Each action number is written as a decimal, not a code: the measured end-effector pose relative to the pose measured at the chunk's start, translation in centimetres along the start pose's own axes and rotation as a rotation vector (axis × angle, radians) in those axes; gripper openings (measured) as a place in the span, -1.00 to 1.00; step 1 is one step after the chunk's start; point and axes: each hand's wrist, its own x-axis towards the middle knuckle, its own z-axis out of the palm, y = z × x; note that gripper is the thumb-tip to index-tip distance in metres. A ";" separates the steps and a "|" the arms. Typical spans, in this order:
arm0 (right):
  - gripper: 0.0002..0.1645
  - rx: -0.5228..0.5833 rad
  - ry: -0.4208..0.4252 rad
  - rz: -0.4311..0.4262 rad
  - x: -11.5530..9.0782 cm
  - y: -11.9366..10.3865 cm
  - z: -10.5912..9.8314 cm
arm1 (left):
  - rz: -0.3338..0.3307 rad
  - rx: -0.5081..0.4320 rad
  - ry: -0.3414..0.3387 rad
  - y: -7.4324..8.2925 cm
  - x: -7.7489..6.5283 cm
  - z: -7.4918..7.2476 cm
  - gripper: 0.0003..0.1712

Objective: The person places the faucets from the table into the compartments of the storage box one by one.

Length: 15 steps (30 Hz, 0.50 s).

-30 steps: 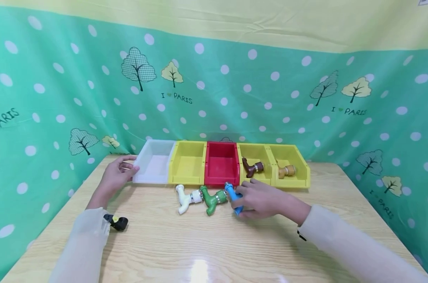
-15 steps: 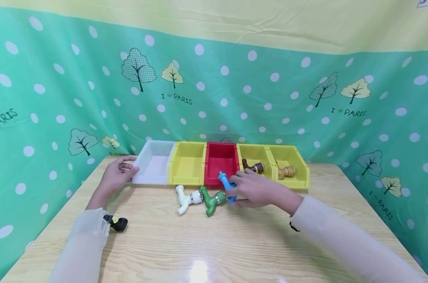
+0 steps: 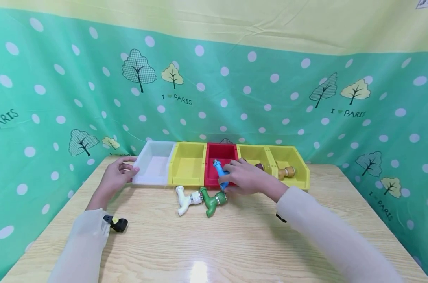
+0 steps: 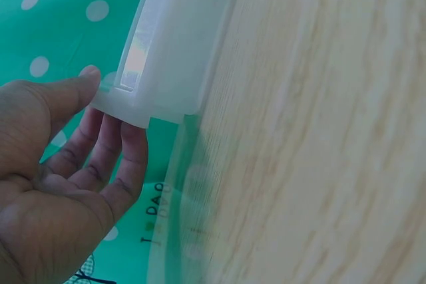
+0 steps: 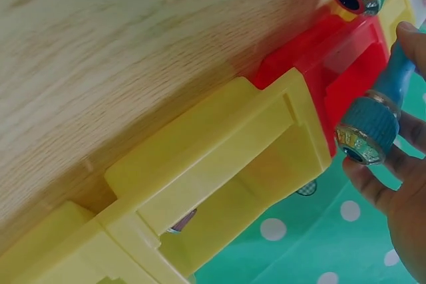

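Observation:
My right hand (image 3: 244, 177) grips a blue tap (image 3: 219, 171) over the front of the red bin (image 3: 211, 180). In the right wrist view the tap's ribbed collar (image 5: 369, 124) shows between thumb and fingers. My left hand (image 3: 115, 176) holds the end of the white bin (image 3: 152, 181), thumb on the rim and fingers curled against its side, as the left wrist view shows. On the table before the bins lie a white tap (image 3: 185, 199) and a green tap (image 3: 211, 200), side by side.
Between white and red stands a yellow bin (image 3: 186, 181). Right of the red one, a yellow bin holds a brown tap (image 3: 259, 166), partly hidden by my hand. The end yellow bin (image 3: 299, 183) holds a tan tap (image 3: 286, 172). A polka-dot curtain (image 3: 214, 90) hangs behind.
My right hand has lifted the blue tap from the table beside the green tap and carried it up and leftward over the red bin. The left hand stays at the white bin.

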 end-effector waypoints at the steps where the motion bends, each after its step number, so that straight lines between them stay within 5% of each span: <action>1: -0.47 -0.001 0.000 0.007 0.2 0.1 0.0 | 0.002 0.001 0.001 0.0 0.0 0.0 -0.39; 15: -0.48 0.084 -0.033 0.108 3.1 1.5 0.0 | -0.002 -0.005 0.000 -0.1 0.1 0.0 -0.38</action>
